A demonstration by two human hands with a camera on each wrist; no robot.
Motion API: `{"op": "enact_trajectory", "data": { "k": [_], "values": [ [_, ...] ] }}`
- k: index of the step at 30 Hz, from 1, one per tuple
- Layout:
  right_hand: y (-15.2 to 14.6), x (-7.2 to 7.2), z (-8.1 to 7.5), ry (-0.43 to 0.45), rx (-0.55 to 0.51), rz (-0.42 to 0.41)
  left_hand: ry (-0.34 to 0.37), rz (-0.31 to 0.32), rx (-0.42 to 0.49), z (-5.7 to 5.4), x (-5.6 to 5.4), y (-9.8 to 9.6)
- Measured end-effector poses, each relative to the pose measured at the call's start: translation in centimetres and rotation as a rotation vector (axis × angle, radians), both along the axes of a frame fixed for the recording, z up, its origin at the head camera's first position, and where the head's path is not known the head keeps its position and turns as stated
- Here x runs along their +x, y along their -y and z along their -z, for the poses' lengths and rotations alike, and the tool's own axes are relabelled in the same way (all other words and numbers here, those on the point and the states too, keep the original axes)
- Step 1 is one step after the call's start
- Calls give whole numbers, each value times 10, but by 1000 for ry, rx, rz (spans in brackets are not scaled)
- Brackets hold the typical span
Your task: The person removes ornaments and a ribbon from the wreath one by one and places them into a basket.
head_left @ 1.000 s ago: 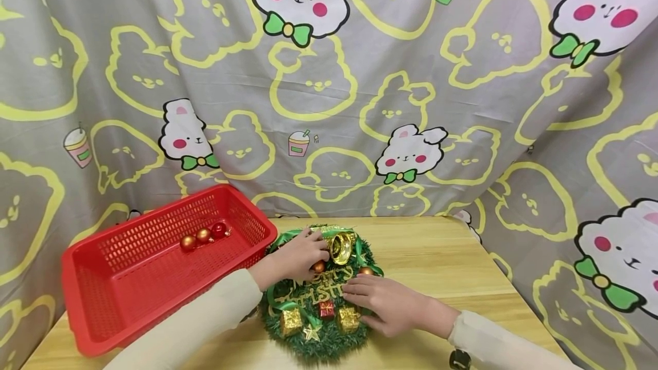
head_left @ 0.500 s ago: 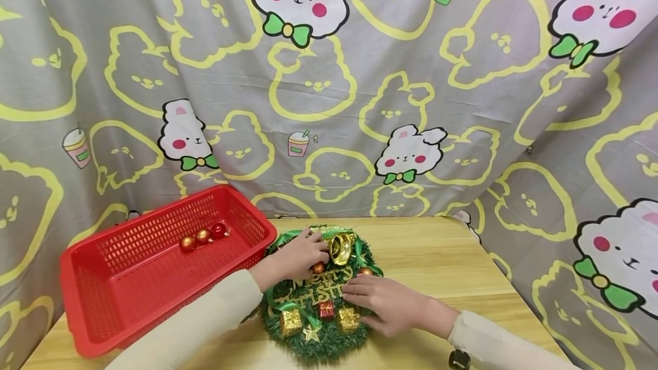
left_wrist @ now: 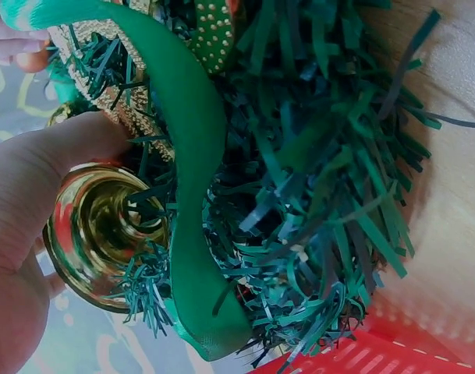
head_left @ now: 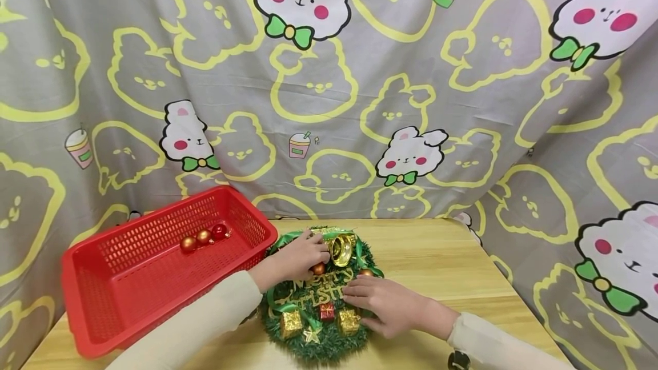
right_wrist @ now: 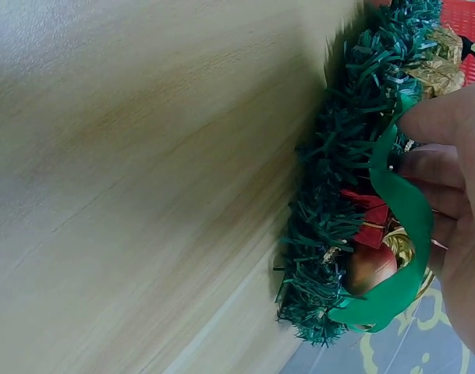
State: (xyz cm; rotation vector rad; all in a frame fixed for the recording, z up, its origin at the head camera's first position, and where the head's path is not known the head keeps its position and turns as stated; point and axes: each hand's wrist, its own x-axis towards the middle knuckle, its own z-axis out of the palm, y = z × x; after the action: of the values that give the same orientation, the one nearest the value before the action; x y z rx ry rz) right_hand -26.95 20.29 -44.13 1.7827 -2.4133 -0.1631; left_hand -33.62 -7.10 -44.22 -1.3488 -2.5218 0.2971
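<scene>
A green tinsel wreath (head_left: 319,350) lies on the wooden table, dressed with gold "Merry Christmas" lettering (head_left: 316,296), gift boxes (head_left: 291,323), a gold star (head_left: 311,334) and green ribbon (left_wrist: 194,179). My left hand (head_left: 300,256) reaches over its upper left part. In the left wrist view, its thumb and fingers lie around a gold bell (left_wrist: 97,234). Another gold bell (head_left: 341,250) shows just right of that hand. My right hand (head_left: 382,304) rests on the wreath's right side, fingers lightly bent over the lettering's end; its thumb is near a gold gift box (head_left: 349,321).
A red plastic basket (head_left: 154,301) stands at the left of the table (head_left: 437,256). Two orange-gold balls (head_left: 188,244) and one red ball (head_left: 219,231) lie in it. A patterned grey curtain (head_left: 334,96) hangs behind the table.
</scene>
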Motion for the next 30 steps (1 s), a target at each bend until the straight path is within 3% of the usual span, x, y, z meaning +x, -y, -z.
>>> {"op": "enact_trajectory", "data": {
  "k": [20,30],
  "values": [
    [-1,0,1,-22,-23,-31,-6,27,39,-5,5,2],
    [-1,-1,-1,-1,-9,-19,-48,50,67,-10,7,2]
  ]
}}
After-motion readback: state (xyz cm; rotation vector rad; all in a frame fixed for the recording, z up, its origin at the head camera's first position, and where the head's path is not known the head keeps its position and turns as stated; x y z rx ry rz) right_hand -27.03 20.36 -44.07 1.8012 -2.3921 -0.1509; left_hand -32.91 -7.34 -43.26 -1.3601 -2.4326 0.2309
